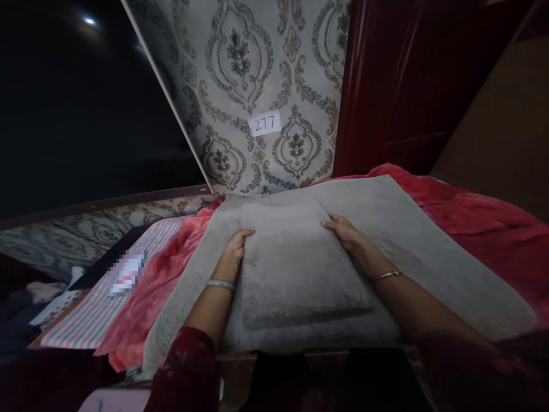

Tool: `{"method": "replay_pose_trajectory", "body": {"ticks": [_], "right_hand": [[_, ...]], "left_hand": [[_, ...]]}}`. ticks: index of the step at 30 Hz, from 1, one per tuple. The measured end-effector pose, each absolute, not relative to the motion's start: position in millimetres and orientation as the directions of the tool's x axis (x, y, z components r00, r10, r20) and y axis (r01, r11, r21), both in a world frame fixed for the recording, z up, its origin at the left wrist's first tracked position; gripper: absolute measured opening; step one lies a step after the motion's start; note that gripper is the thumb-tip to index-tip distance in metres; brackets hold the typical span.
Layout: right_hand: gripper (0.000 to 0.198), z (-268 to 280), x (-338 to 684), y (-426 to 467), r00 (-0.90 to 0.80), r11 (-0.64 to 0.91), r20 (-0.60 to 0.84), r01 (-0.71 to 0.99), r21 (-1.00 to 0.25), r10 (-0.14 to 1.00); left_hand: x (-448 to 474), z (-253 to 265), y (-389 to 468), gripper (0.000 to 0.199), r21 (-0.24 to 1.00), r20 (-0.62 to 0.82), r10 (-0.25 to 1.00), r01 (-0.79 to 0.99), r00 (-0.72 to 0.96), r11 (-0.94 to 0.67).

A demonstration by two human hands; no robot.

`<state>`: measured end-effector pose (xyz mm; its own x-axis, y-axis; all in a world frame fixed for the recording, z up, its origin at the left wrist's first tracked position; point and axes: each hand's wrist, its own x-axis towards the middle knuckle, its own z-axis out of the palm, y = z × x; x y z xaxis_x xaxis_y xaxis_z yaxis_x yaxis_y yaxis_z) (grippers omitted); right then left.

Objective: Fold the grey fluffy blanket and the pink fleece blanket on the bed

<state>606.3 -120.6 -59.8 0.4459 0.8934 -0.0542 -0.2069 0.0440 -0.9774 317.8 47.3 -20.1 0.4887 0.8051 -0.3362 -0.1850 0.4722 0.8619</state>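
Note:
A folded grey plush cloth, roughly rectangular, lies in front of me on a larger grey cloth spread flat. My left hand grips its left edge, thumb on top and the other fingers hidden beneath or behind the edge. On the opposite side, my right hand holds the upper right edge, with thumb and forefinger showing on top. The near edge of the folded cloth looks thick and layered. Whether it is lifted off the surface cannot be made out.
Red blankets bunch at the right and left under the grey cloth. A striped cloth lies at left, below a large dark screen. Behind stand a patterned wall with a paper label marked 277 and a dark red panel.

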Motion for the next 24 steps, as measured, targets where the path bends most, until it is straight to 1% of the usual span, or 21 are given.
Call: {"method": "replay_pose_trajectory", "body": {"ticks": [2, 4, 6, 7, 11, 13, 16, 20, 22, 24], "right_hand": [[0.067, -54, 612, -121, 0.507, 0.118, 0.017, -0.168, -0.979, 0.862], [0.077, -49, 619, -120, 0.584, 0.183, 0.089, -0.103, -0.978, 0.807], [0.080, -47, 625, -118, 0.645, 0.205, 0.129, -0.043, -0.978, 0.753], [0.079, -48, 627, -117, 0.659, 0.193, 0.122, -0.037, -0.980, 0.743], [0.063, -64, 629, -124, 0.614, 0.061, -0.037, -0.139, -0.988, 0.789], [0.054, -72, 628, -130, 0.591, 0.037, -0.066, -0.161, -0.986, 0.804], [0.047, -78, 625, -139, 0.590, 0.056, -0.049, -0.158, -0.986, 0.806], [0.053, -80, 612, -162, 0.581, 0.071, -0.012, -0.120, -0.990, 0.814], [0.055, -82, 602, -184, 0.535, 0.072, 0.024, -0.070, -0.995, 0.844], [0.055, -83, 590, -210, 0.476, 0.059, 0.040, -0.026, -0.998, 0.878]], "left_hand": [[322, -11, 52, 0.053, 0.867, -0.329, 0.811, -0.186, 0.484, 0.463], [329, -1, 58, 0.054, 0.871, -0.315, 0.813, -0.192, 0.490, 0.453], [340, 5, 62, 0.053, 0.873, -0.300, 0.813, -0.200, 0.499, 0.445], [346, 5, 63, 0.052, 0.871, -0.304, 0.810, -0.197, 0.501, 0.449], [361, -6, 57, 0.043, 0.843, -0.393, 0.770, -0.139, 0.502, 0.521], [361, -11, 51, 0.039, 0.828, -0.422, 0.750, -0.119, 0.509, 0.547], [352, -11, 43, 0.037, 0.818, -0.429, 0.732, -0.117, 0.529, 0.563], [330, -8, 24, 0.037, 0.823, -0.371, 0.724, -0.155, 0.582, 0.546], [317, -12, 10, 0.037, 0.834, -0.321, 0.722, -0.178, 0.613, 0.522], [303, -21, -4, 0.036, 0.835, -0.315, 0.705, -0.167, 0.636, 0.524]]}}
